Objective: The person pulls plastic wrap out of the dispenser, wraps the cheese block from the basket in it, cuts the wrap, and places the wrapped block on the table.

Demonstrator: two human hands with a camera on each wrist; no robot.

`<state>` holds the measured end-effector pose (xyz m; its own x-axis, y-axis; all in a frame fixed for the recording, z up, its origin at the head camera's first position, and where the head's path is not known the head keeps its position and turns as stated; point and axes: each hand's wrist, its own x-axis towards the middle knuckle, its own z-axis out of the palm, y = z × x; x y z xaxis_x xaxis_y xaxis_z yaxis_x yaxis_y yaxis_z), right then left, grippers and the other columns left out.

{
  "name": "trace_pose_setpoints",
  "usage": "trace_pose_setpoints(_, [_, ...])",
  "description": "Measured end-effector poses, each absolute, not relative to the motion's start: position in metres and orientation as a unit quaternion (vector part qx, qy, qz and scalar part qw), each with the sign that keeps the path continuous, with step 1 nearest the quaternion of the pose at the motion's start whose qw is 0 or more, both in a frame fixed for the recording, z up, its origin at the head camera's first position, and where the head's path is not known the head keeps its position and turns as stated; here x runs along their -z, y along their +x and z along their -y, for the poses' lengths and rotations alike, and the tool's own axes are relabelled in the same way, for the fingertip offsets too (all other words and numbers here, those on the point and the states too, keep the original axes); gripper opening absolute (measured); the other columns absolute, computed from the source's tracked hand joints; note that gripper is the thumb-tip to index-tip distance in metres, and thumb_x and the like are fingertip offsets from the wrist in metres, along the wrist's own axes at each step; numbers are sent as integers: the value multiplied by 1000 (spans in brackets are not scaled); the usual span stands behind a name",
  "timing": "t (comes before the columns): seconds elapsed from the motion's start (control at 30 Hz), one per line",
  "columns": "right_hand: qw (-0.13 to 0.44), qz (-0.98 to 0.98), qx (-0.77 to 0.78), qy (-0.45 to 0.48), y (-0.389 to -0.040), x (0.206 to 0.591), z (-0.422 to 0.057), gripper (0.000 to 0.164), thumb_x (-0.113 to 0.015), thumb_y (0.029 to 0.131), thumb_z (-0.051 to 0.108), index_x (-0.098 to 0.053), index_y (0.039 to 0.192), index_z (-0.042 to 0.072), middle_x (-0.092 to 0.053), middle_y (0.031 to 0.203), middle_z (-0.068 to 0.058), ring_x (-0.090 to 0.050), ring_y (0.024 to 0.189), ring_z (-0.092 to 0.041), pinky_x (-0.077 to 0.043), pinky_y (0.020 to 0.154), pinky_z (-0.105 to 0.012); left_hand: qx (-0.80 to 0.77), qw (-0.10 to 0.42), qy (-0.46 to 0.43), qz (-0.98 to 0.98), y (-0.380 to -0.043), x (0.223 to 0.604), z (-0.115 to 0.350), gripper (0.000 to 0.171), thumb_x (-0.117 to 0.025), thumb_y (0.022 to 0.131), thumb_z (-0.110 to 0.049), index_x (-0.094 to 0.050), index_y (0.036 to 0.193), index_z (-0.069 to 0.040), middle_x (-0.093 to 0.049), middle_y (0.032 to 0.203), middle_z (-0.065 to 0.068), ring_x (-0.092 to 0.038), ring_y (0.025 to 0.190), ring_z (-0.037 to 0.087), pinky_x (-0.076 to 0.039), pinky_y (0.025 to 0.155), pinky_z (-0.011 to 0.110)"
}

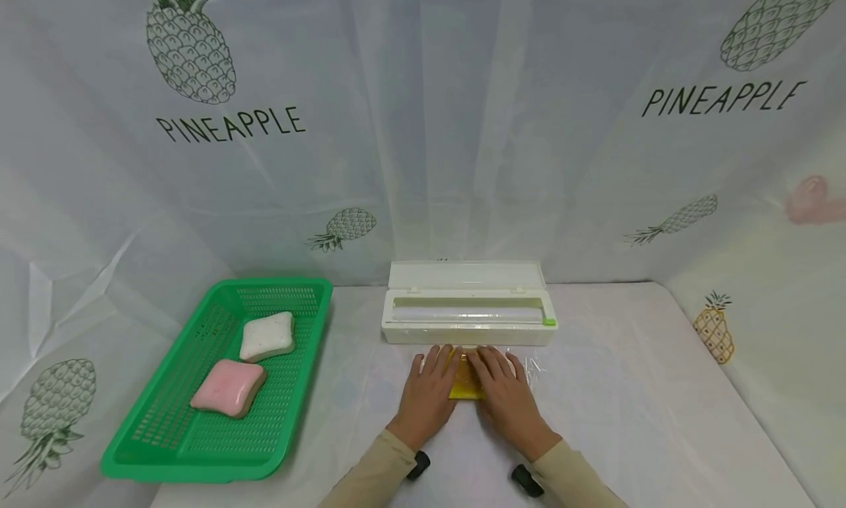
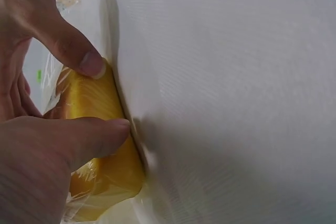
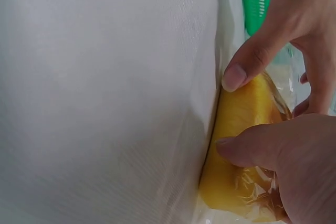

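Note:
A yellow soap bar [image 1: 466, 382] lies on the table, wrapped in clear cling film [image 1: 534, 367] that spreads out at its right. My left hand [image 1: 428, 396] holds its left part, the thumb [image 2: 107, 137] against the near side and the fingers reaching over the top. From the right, my right hand [image 1: 507, 399] grips it likewise, its thumb [image 3: 247, 145] on that same side. Just beyond the fingers stands a white cling film dispenser [image 1: 469, 336] with its lid raised and the roll [image 1: 466, 314] showing. The soap's underside is hidden.
At the left, a green basket [image 1: 307, 398] contains a white soap bar [image 1: 267, 337] and a pink soap bar [image 1: 228, 387]. A pale curtain [image 1: 463, 163] printed with pineapples hangs behind the table [image 1: 628, 390].

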<state>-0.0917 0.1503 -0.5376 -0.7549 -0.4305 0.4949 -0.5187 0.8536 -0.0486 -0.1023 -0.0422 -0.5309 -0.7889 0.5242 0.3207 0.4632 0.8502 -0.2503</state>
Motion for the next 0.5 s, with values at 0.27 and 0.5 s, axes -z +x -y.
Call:
trace_pose_setpoints(0.27, [236, 933, -105, 252, -97, 540, -152, 79, -94, 70, 9, -59, 140, 0, -61, 143, -20, -57, 134, -38, -41, 108, -60, -75, 191, -263, 943, -108, 532, 42, 88, -89, 82, -49, -52, 155, -17, -54, 151, 3, -50, 135, 22, -42, 106, 41])
trace_pose_setpoints(0.5, [228, 932, -120, 257, -101, 540, -153, 72, -87, 75, 8, -59, 141, -2, -61, 143, -21, -57, 134, -41, -40, 108, -61, -59, 171, -262, 948, -113, 531, 42, 86, -88, 84, -45, -50, 156, -18, -55, 152, 3, -50, 136, 22, -43, 107, 44])
